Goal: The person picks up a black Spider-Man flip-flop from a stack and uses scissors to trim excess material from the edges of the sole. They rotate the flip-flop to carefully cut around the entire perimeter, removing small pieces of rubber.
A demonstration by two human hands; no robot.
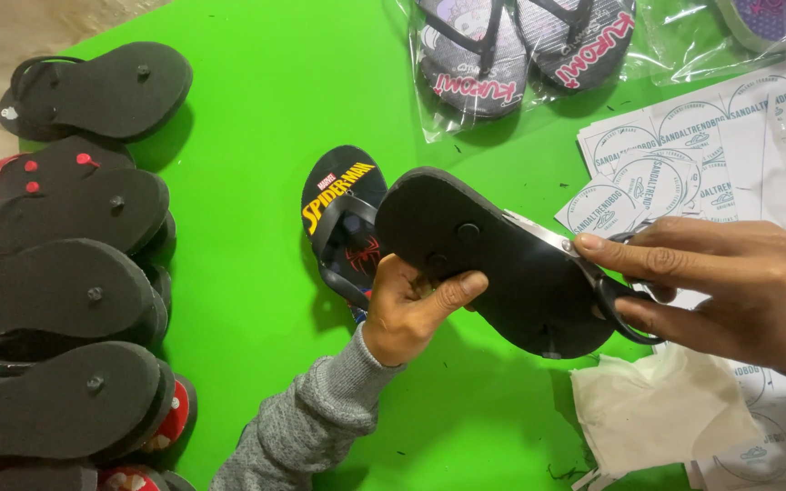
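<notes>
Two hands work close: left hand (411, 305) grips the black sandal (502, 264) sole-up, right hand (730, 291) fingers clenched in scissors (584, 273) whose blades could slip and nick the left thumb.

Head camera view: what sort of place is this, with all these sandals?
Probably a small sandal workshop or packing table. Black flip-flops lie stacked sole-up on the green table, bagged pairs and round label sheets sit nearby, and the hands trim one sandal with scissors.

You look down from your head camera, close over the green table (256, 109); this single view takes in both hands and the sandals around them.
</notes>
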